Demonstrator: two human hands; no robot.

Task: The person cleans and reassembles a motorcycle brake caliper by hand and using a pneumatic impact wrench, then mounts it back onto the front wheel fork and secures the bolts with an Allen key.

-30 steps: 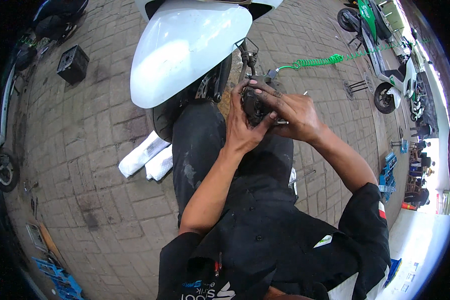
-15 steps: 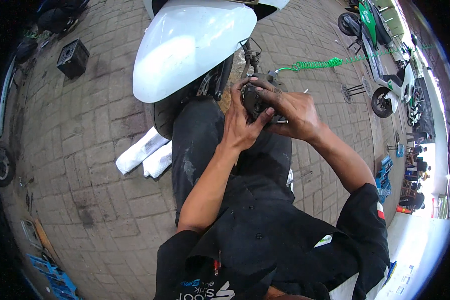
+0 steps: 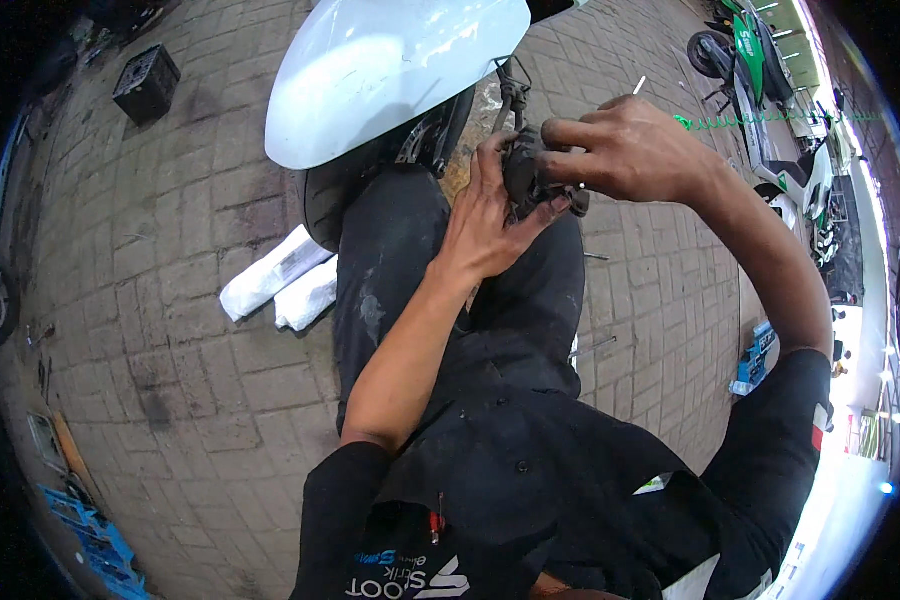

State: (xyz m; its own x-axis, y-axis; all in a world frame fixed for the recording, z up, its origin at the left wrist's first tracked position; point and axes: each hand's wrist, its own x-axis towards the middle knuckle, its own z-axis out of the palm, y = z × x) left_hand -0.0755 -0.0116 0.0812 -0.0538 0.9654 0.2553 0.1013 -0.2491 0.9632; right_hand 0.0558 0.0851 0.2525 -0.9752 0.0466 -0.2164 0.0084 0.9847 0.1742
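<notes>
While the left hand [image 3: 480, 228] stayed clamped around the dark part [image 3: 521, 178] near the white fender [image 3: 390, 85], the right hand [image 3: 635, 150] had shifted outward, its grip unclear, seemingly leaving the left to steady it.

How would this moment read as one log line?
left hand: holding dark part | right hand: at the part's right side | beyond: white panel

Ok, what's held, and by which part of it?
A dark mechanical part: the left hand holds its left side and near edge; the right hand is at its right, grip unclear.
</notes>
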